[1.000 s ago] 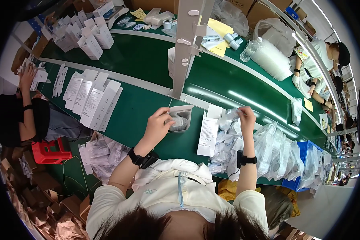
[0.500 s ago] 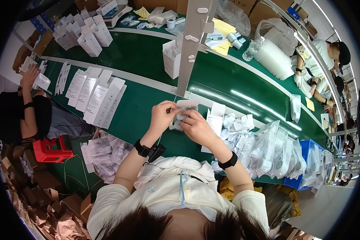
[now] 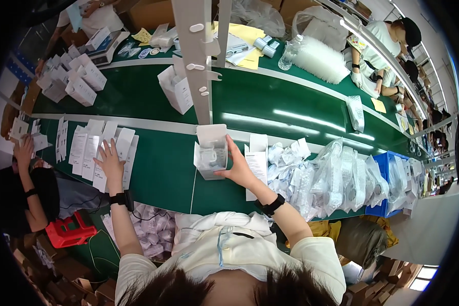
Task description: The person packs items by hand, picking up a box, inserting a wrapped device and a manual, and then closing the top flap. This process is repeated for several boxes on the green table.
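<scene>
An open white carton [image 3: 205, 166] stands on the green bench in front of me, its flap raised at the back. Clear plastic packaging [image 3: 210, 154] shows inside it. My right hand [image 3: 238, 166] grips the carton's right side, the thumb low at its near corner and the fingers along its edge. Off to the left, my left hand [image 3: 109, 160] has its fingers spread over a row of printed white cartons [image 3: 85, 153]. It holds nothing; whether the fingertips press on a carton, I cannot tell.
A metal post [image 3: 196, 76] rises just behind the carton. To the right lie bagged parts [image 3: 336, 178] and a blue bin [image 3: 387, 171]. Filled cartons [image 3: 69, 79] and another carton [image 3: 176, 89] stand beyond the rail. A co-worker's hand [image 3: 23, 150] is at the far left.
Both hands were together over the clear packet at the carton. My left hand has gone left to the carton row, while my right hand has shifted onto the carton's side. The view has turned.
</scene>
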`<move>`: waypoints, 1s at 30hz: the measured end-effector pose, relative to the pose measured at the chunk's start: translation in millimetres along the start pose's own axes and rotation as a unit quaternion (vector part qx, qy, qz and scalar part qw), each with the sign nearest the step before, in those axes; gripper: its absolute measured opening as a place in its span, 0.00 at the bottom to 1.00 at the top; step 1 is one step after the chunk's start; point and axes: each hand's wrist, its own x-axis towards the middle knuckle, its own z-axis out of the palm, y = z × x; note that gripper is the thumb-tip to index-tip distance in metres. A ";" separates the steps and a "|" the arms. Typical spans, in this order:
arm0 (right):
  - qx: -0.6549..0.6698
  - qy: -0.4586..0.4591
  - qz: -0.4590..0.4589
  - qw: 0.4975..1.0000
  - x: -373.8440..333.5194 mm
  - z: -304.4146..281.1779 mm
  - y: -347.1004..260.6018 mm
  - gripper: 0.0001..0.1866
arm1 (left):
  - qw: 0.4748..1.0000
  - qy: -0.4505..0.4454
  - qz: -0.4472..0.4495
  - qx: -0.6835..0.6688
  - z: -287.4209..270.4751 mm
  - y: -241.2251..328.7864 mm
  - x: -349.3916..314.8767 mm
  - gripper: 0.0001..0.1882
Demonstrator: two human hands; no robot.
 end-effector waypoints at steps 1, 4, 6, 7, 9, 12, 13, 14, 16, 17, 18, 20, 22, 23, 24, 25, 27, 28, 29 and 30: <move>0.059 0.039 0.022 0.997 0.7 -12.4 -7.6 0.60 | 1.000 -0.006 0.004 -0.025 5.4 0.9 -2.1 0.45; 0.190 0.161 0.090 0.964 12.0 -66.9 -17.2 0.59 | 0.993 -0.053 -0.008 -0.106 -23.6 36.7 -27.3 0.42; 0.185 0.247 0.100 0.946 27.9 -108.4 -7.2 0.59 | 0.981 -0.073 0.005 -0.180 -54.3 72.7 -63.0 0.41; 0.165 0.287 0.081 0.940 40.6 -124.1 -0.5 0.59 | 0.974 -0.071 0.034 -0.213 -62.4 89.0 -84.1 0.40; 0.081 0.338 0.041 0.937 61.6 -152.5 31.1 0.58 | 0.959 -0.077 0.100 -0.254 -72.9 129.2 -111.6 0.38; -0.093 0.402 0.036 0.910 88.8 -174.8 82.6 0.58 | 0.962 -0.102 0.208 -0.146 -69.7 180.7 -136.4 0.39; -0.093 0.401 0.037 0.911 87.3 -177.3 95.7 0.58 | 0.962 -0.103 0.208 -0.147 -67.4 187.0 -136.4 0.39; -0.102 0.400 0.036 0.910 88.0 -175.1 102.8 0.58 | 0.941 -0.170 0.238 -0.169 -67.2 189.8 -134.4 0.40; -0.123 0.400 0.034 0.907 85.4 -176.0 116.0 0.57 | 0.881 -0.298 0.298 -0.213 -67.1 195.6 -128.0 0.43; -0.122 0.398 0.035 0.908 81.9 -176.4 117.7 0.57 | 0.882 -0.299 0.296 -0.213 -66.2 195.7 -122.8 0.43; -0.173 0.386 0.037 0.905 74.1 -176.7 119.2 0.55 | 0.876 -0.293 0.269 -0.272 -64.3 192.8 -114.6 0.44; -0.280 0.363 0.041 0.888 51.8 -184.6 120.4 0.52 | 0.852 -0.275 0.217 -0.389 -56.4 185.6 -99.5 0.46; -0.297 0.260 0.139 0.908 28.0 -203.5 118.6 0.47 | 0.853 -0.270 0.223 -0.387 -31.9 171.7 -86.0 0.46; -0.303 0.151 0.234 0.911 16.6 -212.1 116.7 0.44 | 0.855 -0.267 0.226 -0.384 -18.2 168.4 -78.3 0.45; -0.303 0.150 0.232 0.912 14.2 -213.1 95.4 0.44 | 0.856 -0.266 0.224 -0.384 -5.2 162.2 -75.0 0.45; -0.281 0.022 0.244 0.928 11.1 -217.8 71.7 0.40 | 0.832 -0.314 0.251 -0.382 7.2 155.9 -74.3 0.43; -0.260 -0.097 0.258 0.925 -0.6 -236.0 53.1 0.36 | 0.770 -0.406 0.318 -0.374 20.2 159.2 -74.4 0.39; -0.280 -0.115 0.293 0.907 -6.0 -249.9 55.3 0.34 | 0.771 -0.405 0.319 -0.374 22.4 160.9 -75.6 0.39; -0.300 -0.133 0.329 0.886 -12.6 -265.8 59.4 0.33 | 0.736 -0.449 0.290 -0.416 19.5 163.2 -78.1 0.35; -0.338 -0.058 0.332 0.879 -19.6 -285.8 70.9 0.32 | 0.696 -0.491 0.258 -0.455 14.4 166.0 -81.2 0.30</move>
